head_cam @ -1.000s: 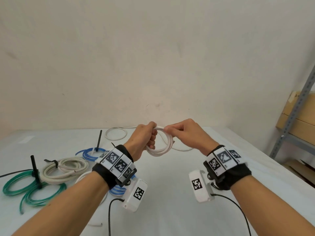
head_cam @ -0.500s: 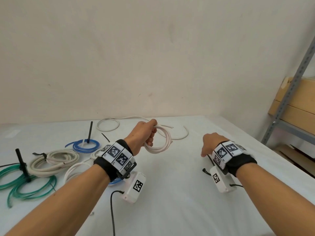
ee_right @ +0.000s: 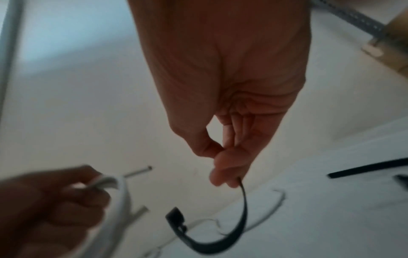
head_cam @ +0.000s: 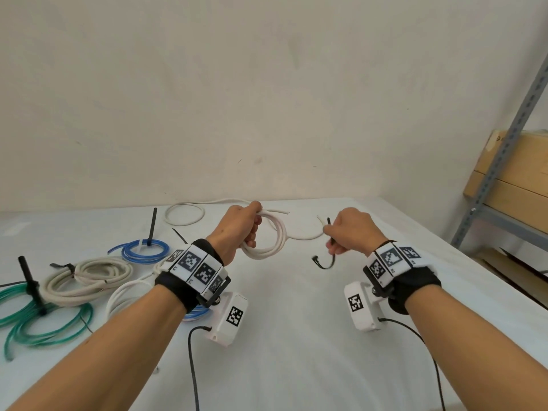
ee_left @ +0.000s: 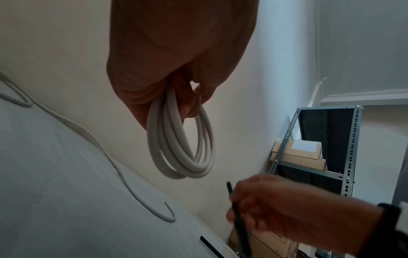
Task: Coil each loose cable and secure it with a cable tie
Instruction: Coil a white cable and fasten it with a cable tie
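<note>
White cable coil (head_cam: 268,238) hung above the bench (head_cam: 296,336), left hand (head_cam: 237,229) fingers clamped round its top. Right hand (head_cam: 350,232), on the coil a second earlier, had left and now pinched a black cable tie (head_cam: 327,256) beside it. Coiling looked finished; tying comes next.

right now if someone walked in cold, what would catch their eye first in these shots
Mid-frame above the table, the left hand grips a white cable coil held up in the air, while the right hand beside it pinches a curved black cable tie. On the table's left lie finished coils, green, cream and blue.
</note>
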